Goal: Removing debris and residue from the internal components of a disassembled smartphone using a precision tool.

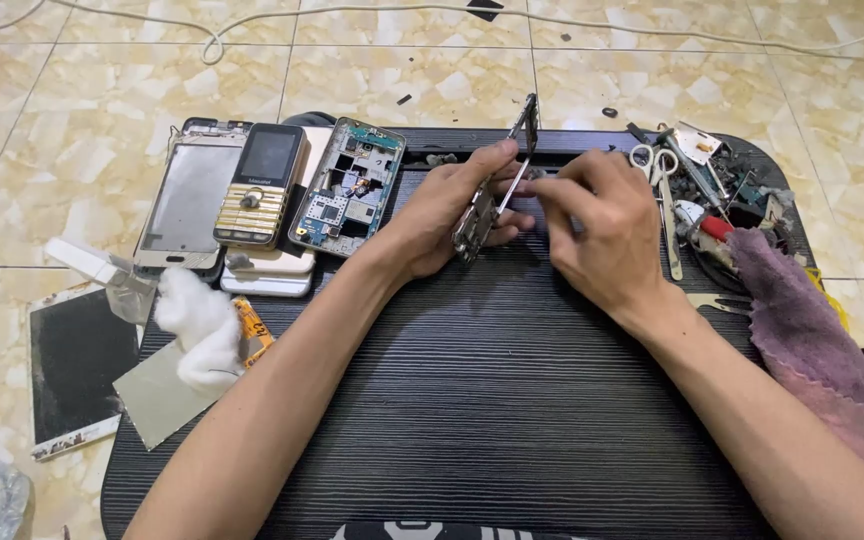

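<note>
My left hand [447, 205] holds a stripped phone frame [476, 218] on its edge above the black ribbed work board [492, 380]. My right hand [602, 215] pinches a thin metal tool [512, 188], probably tweezers, whose tip touches the frame. A dark flat panel [527, 122] stands up from the frame's top end, behind my fingers. Both hands meet at the far middle of the board.
At the left lie an opened phone with bare circuit board [347, 188], a gold keypad phone [262, 185], a silver screen frame [187, 200], cotton wool [197, 325] and a cracked dark panel [72, 365]. Scissors [657, 160], small tools and a purple cloth [802, 335] crowd the right edge.
</note>
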